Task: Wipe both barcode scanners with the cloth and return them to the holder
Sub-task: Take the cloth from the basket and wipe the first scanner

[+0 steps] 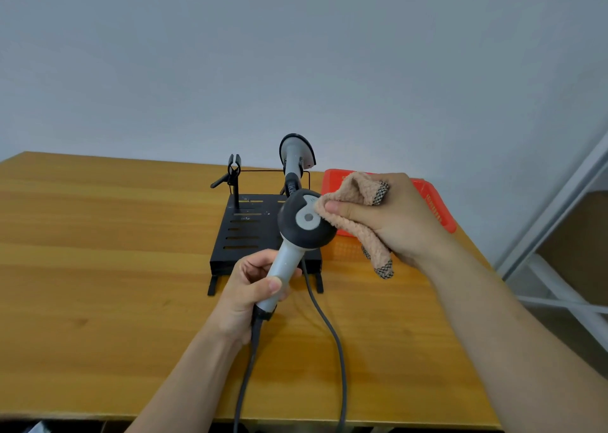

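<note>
The left hand [250, 287] curls round the grey handle of one barcode scanner [304, 225], whose dark head tilts up just above the fist. The right hand [394, 218] grips a pink cloth [357, 187], its thumb pressing the cloth against the right side of that head. Beyond both hands the black holder [240, 232] stands on the wooden surface [98, 251], with the second scanner [292, 156] upright in its right clip. A red basket [441, 212] lies behind the right hand. The held scanner's cable [245, 373] runs down below the left hand.

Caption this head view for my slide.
Left hand grips one scanner, right hand presses cloth to its head; second scanner stands in holder.
</note>
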